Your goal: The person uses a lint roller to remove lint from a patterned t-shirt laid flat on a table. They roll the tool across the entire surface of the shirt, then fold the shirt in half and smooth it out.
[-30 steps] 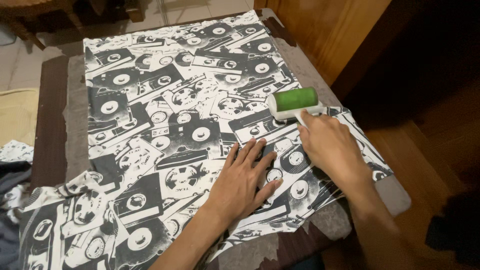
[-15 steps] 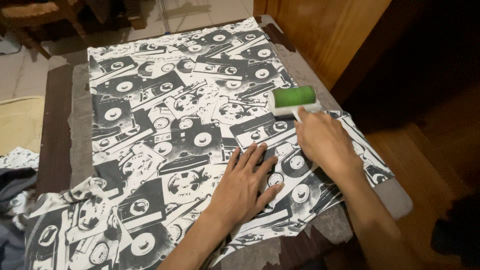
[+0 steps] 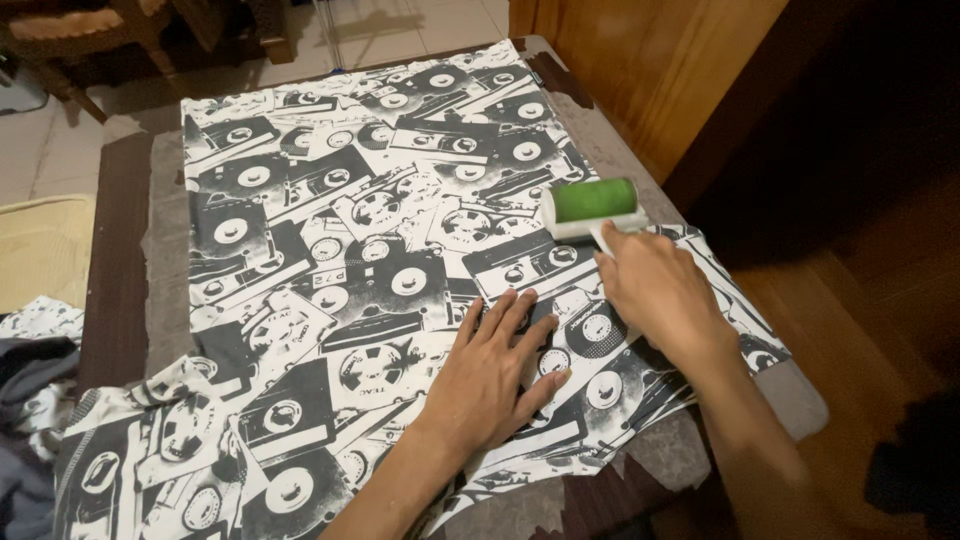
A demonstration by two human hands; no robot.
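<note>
A black-and-white garment printed with cassette tapes lies spread flat over a grey padded board. My left hand presses flat on the cloth near its lower edge, fingers spread. My right hand grips the white handle of a lint roller whose green roll rests on the cloth near the garment's right edge.
A wooden panel stands just right of the board. A beige cushion and a heap of dark and printed clothes lie at the left. Wooden chair legs stand on the tiled floor beyond the board.
The lint roller and my right hand have shifted slightly along the cloth's right side. My left hand stays pressed flat in the same spot.
</note>
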